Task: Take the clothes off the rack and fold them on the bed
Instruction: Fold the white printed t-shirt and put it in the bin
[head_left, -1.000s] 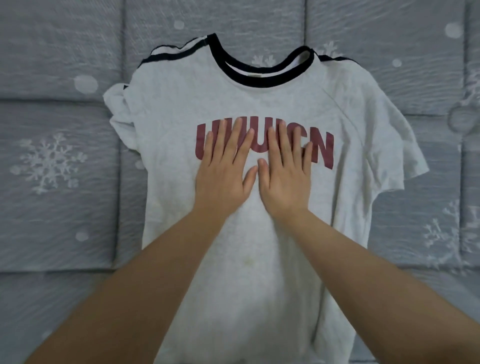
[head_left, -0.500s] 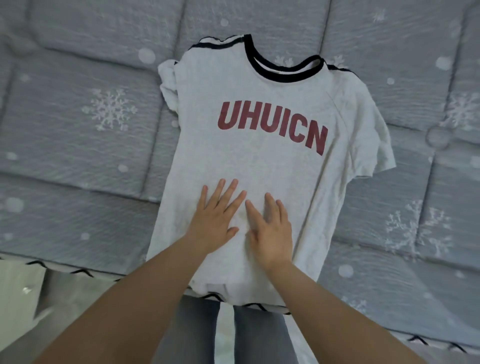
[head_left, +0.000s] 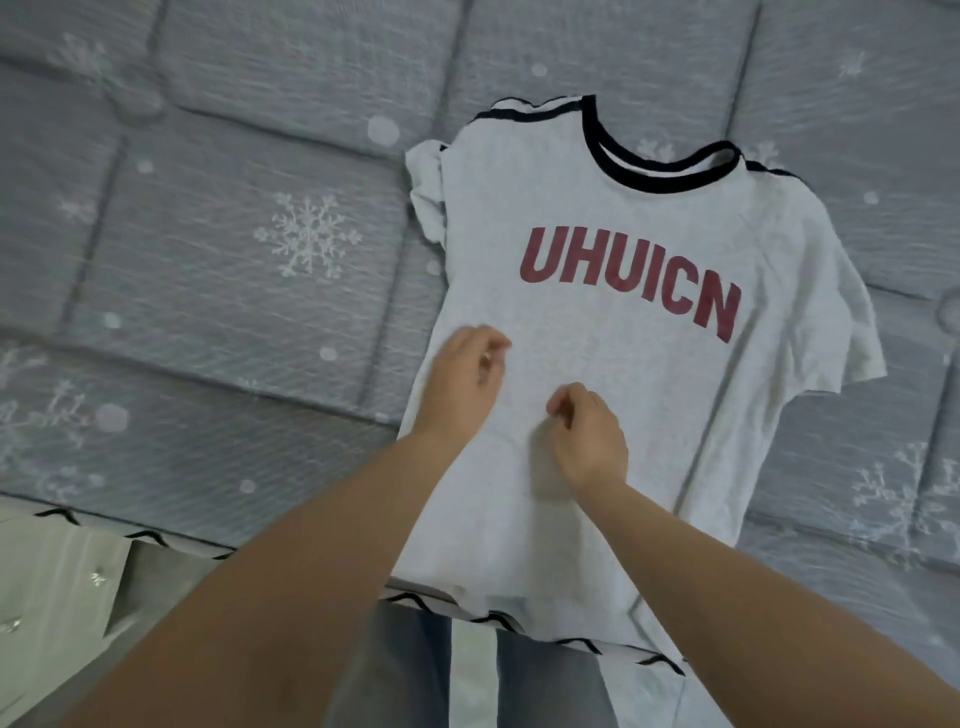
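Head view: grey T-shirt is lying face up on the bed, long axis running from hem at the near bed edge up to the collar, hem overhanging slightly. Left hand is hovering over the shirt's left edge, nearer the bunched left sleeve; right hand is sitting mid-torso. Both are showing loosely curled fingers; motion blur, so cannot tell whether either is pinching fabric.

Your forearms are bare, no sleeves, watch or rings showing on your left hand or right hand. Your legs wear light blue-grey jeans.
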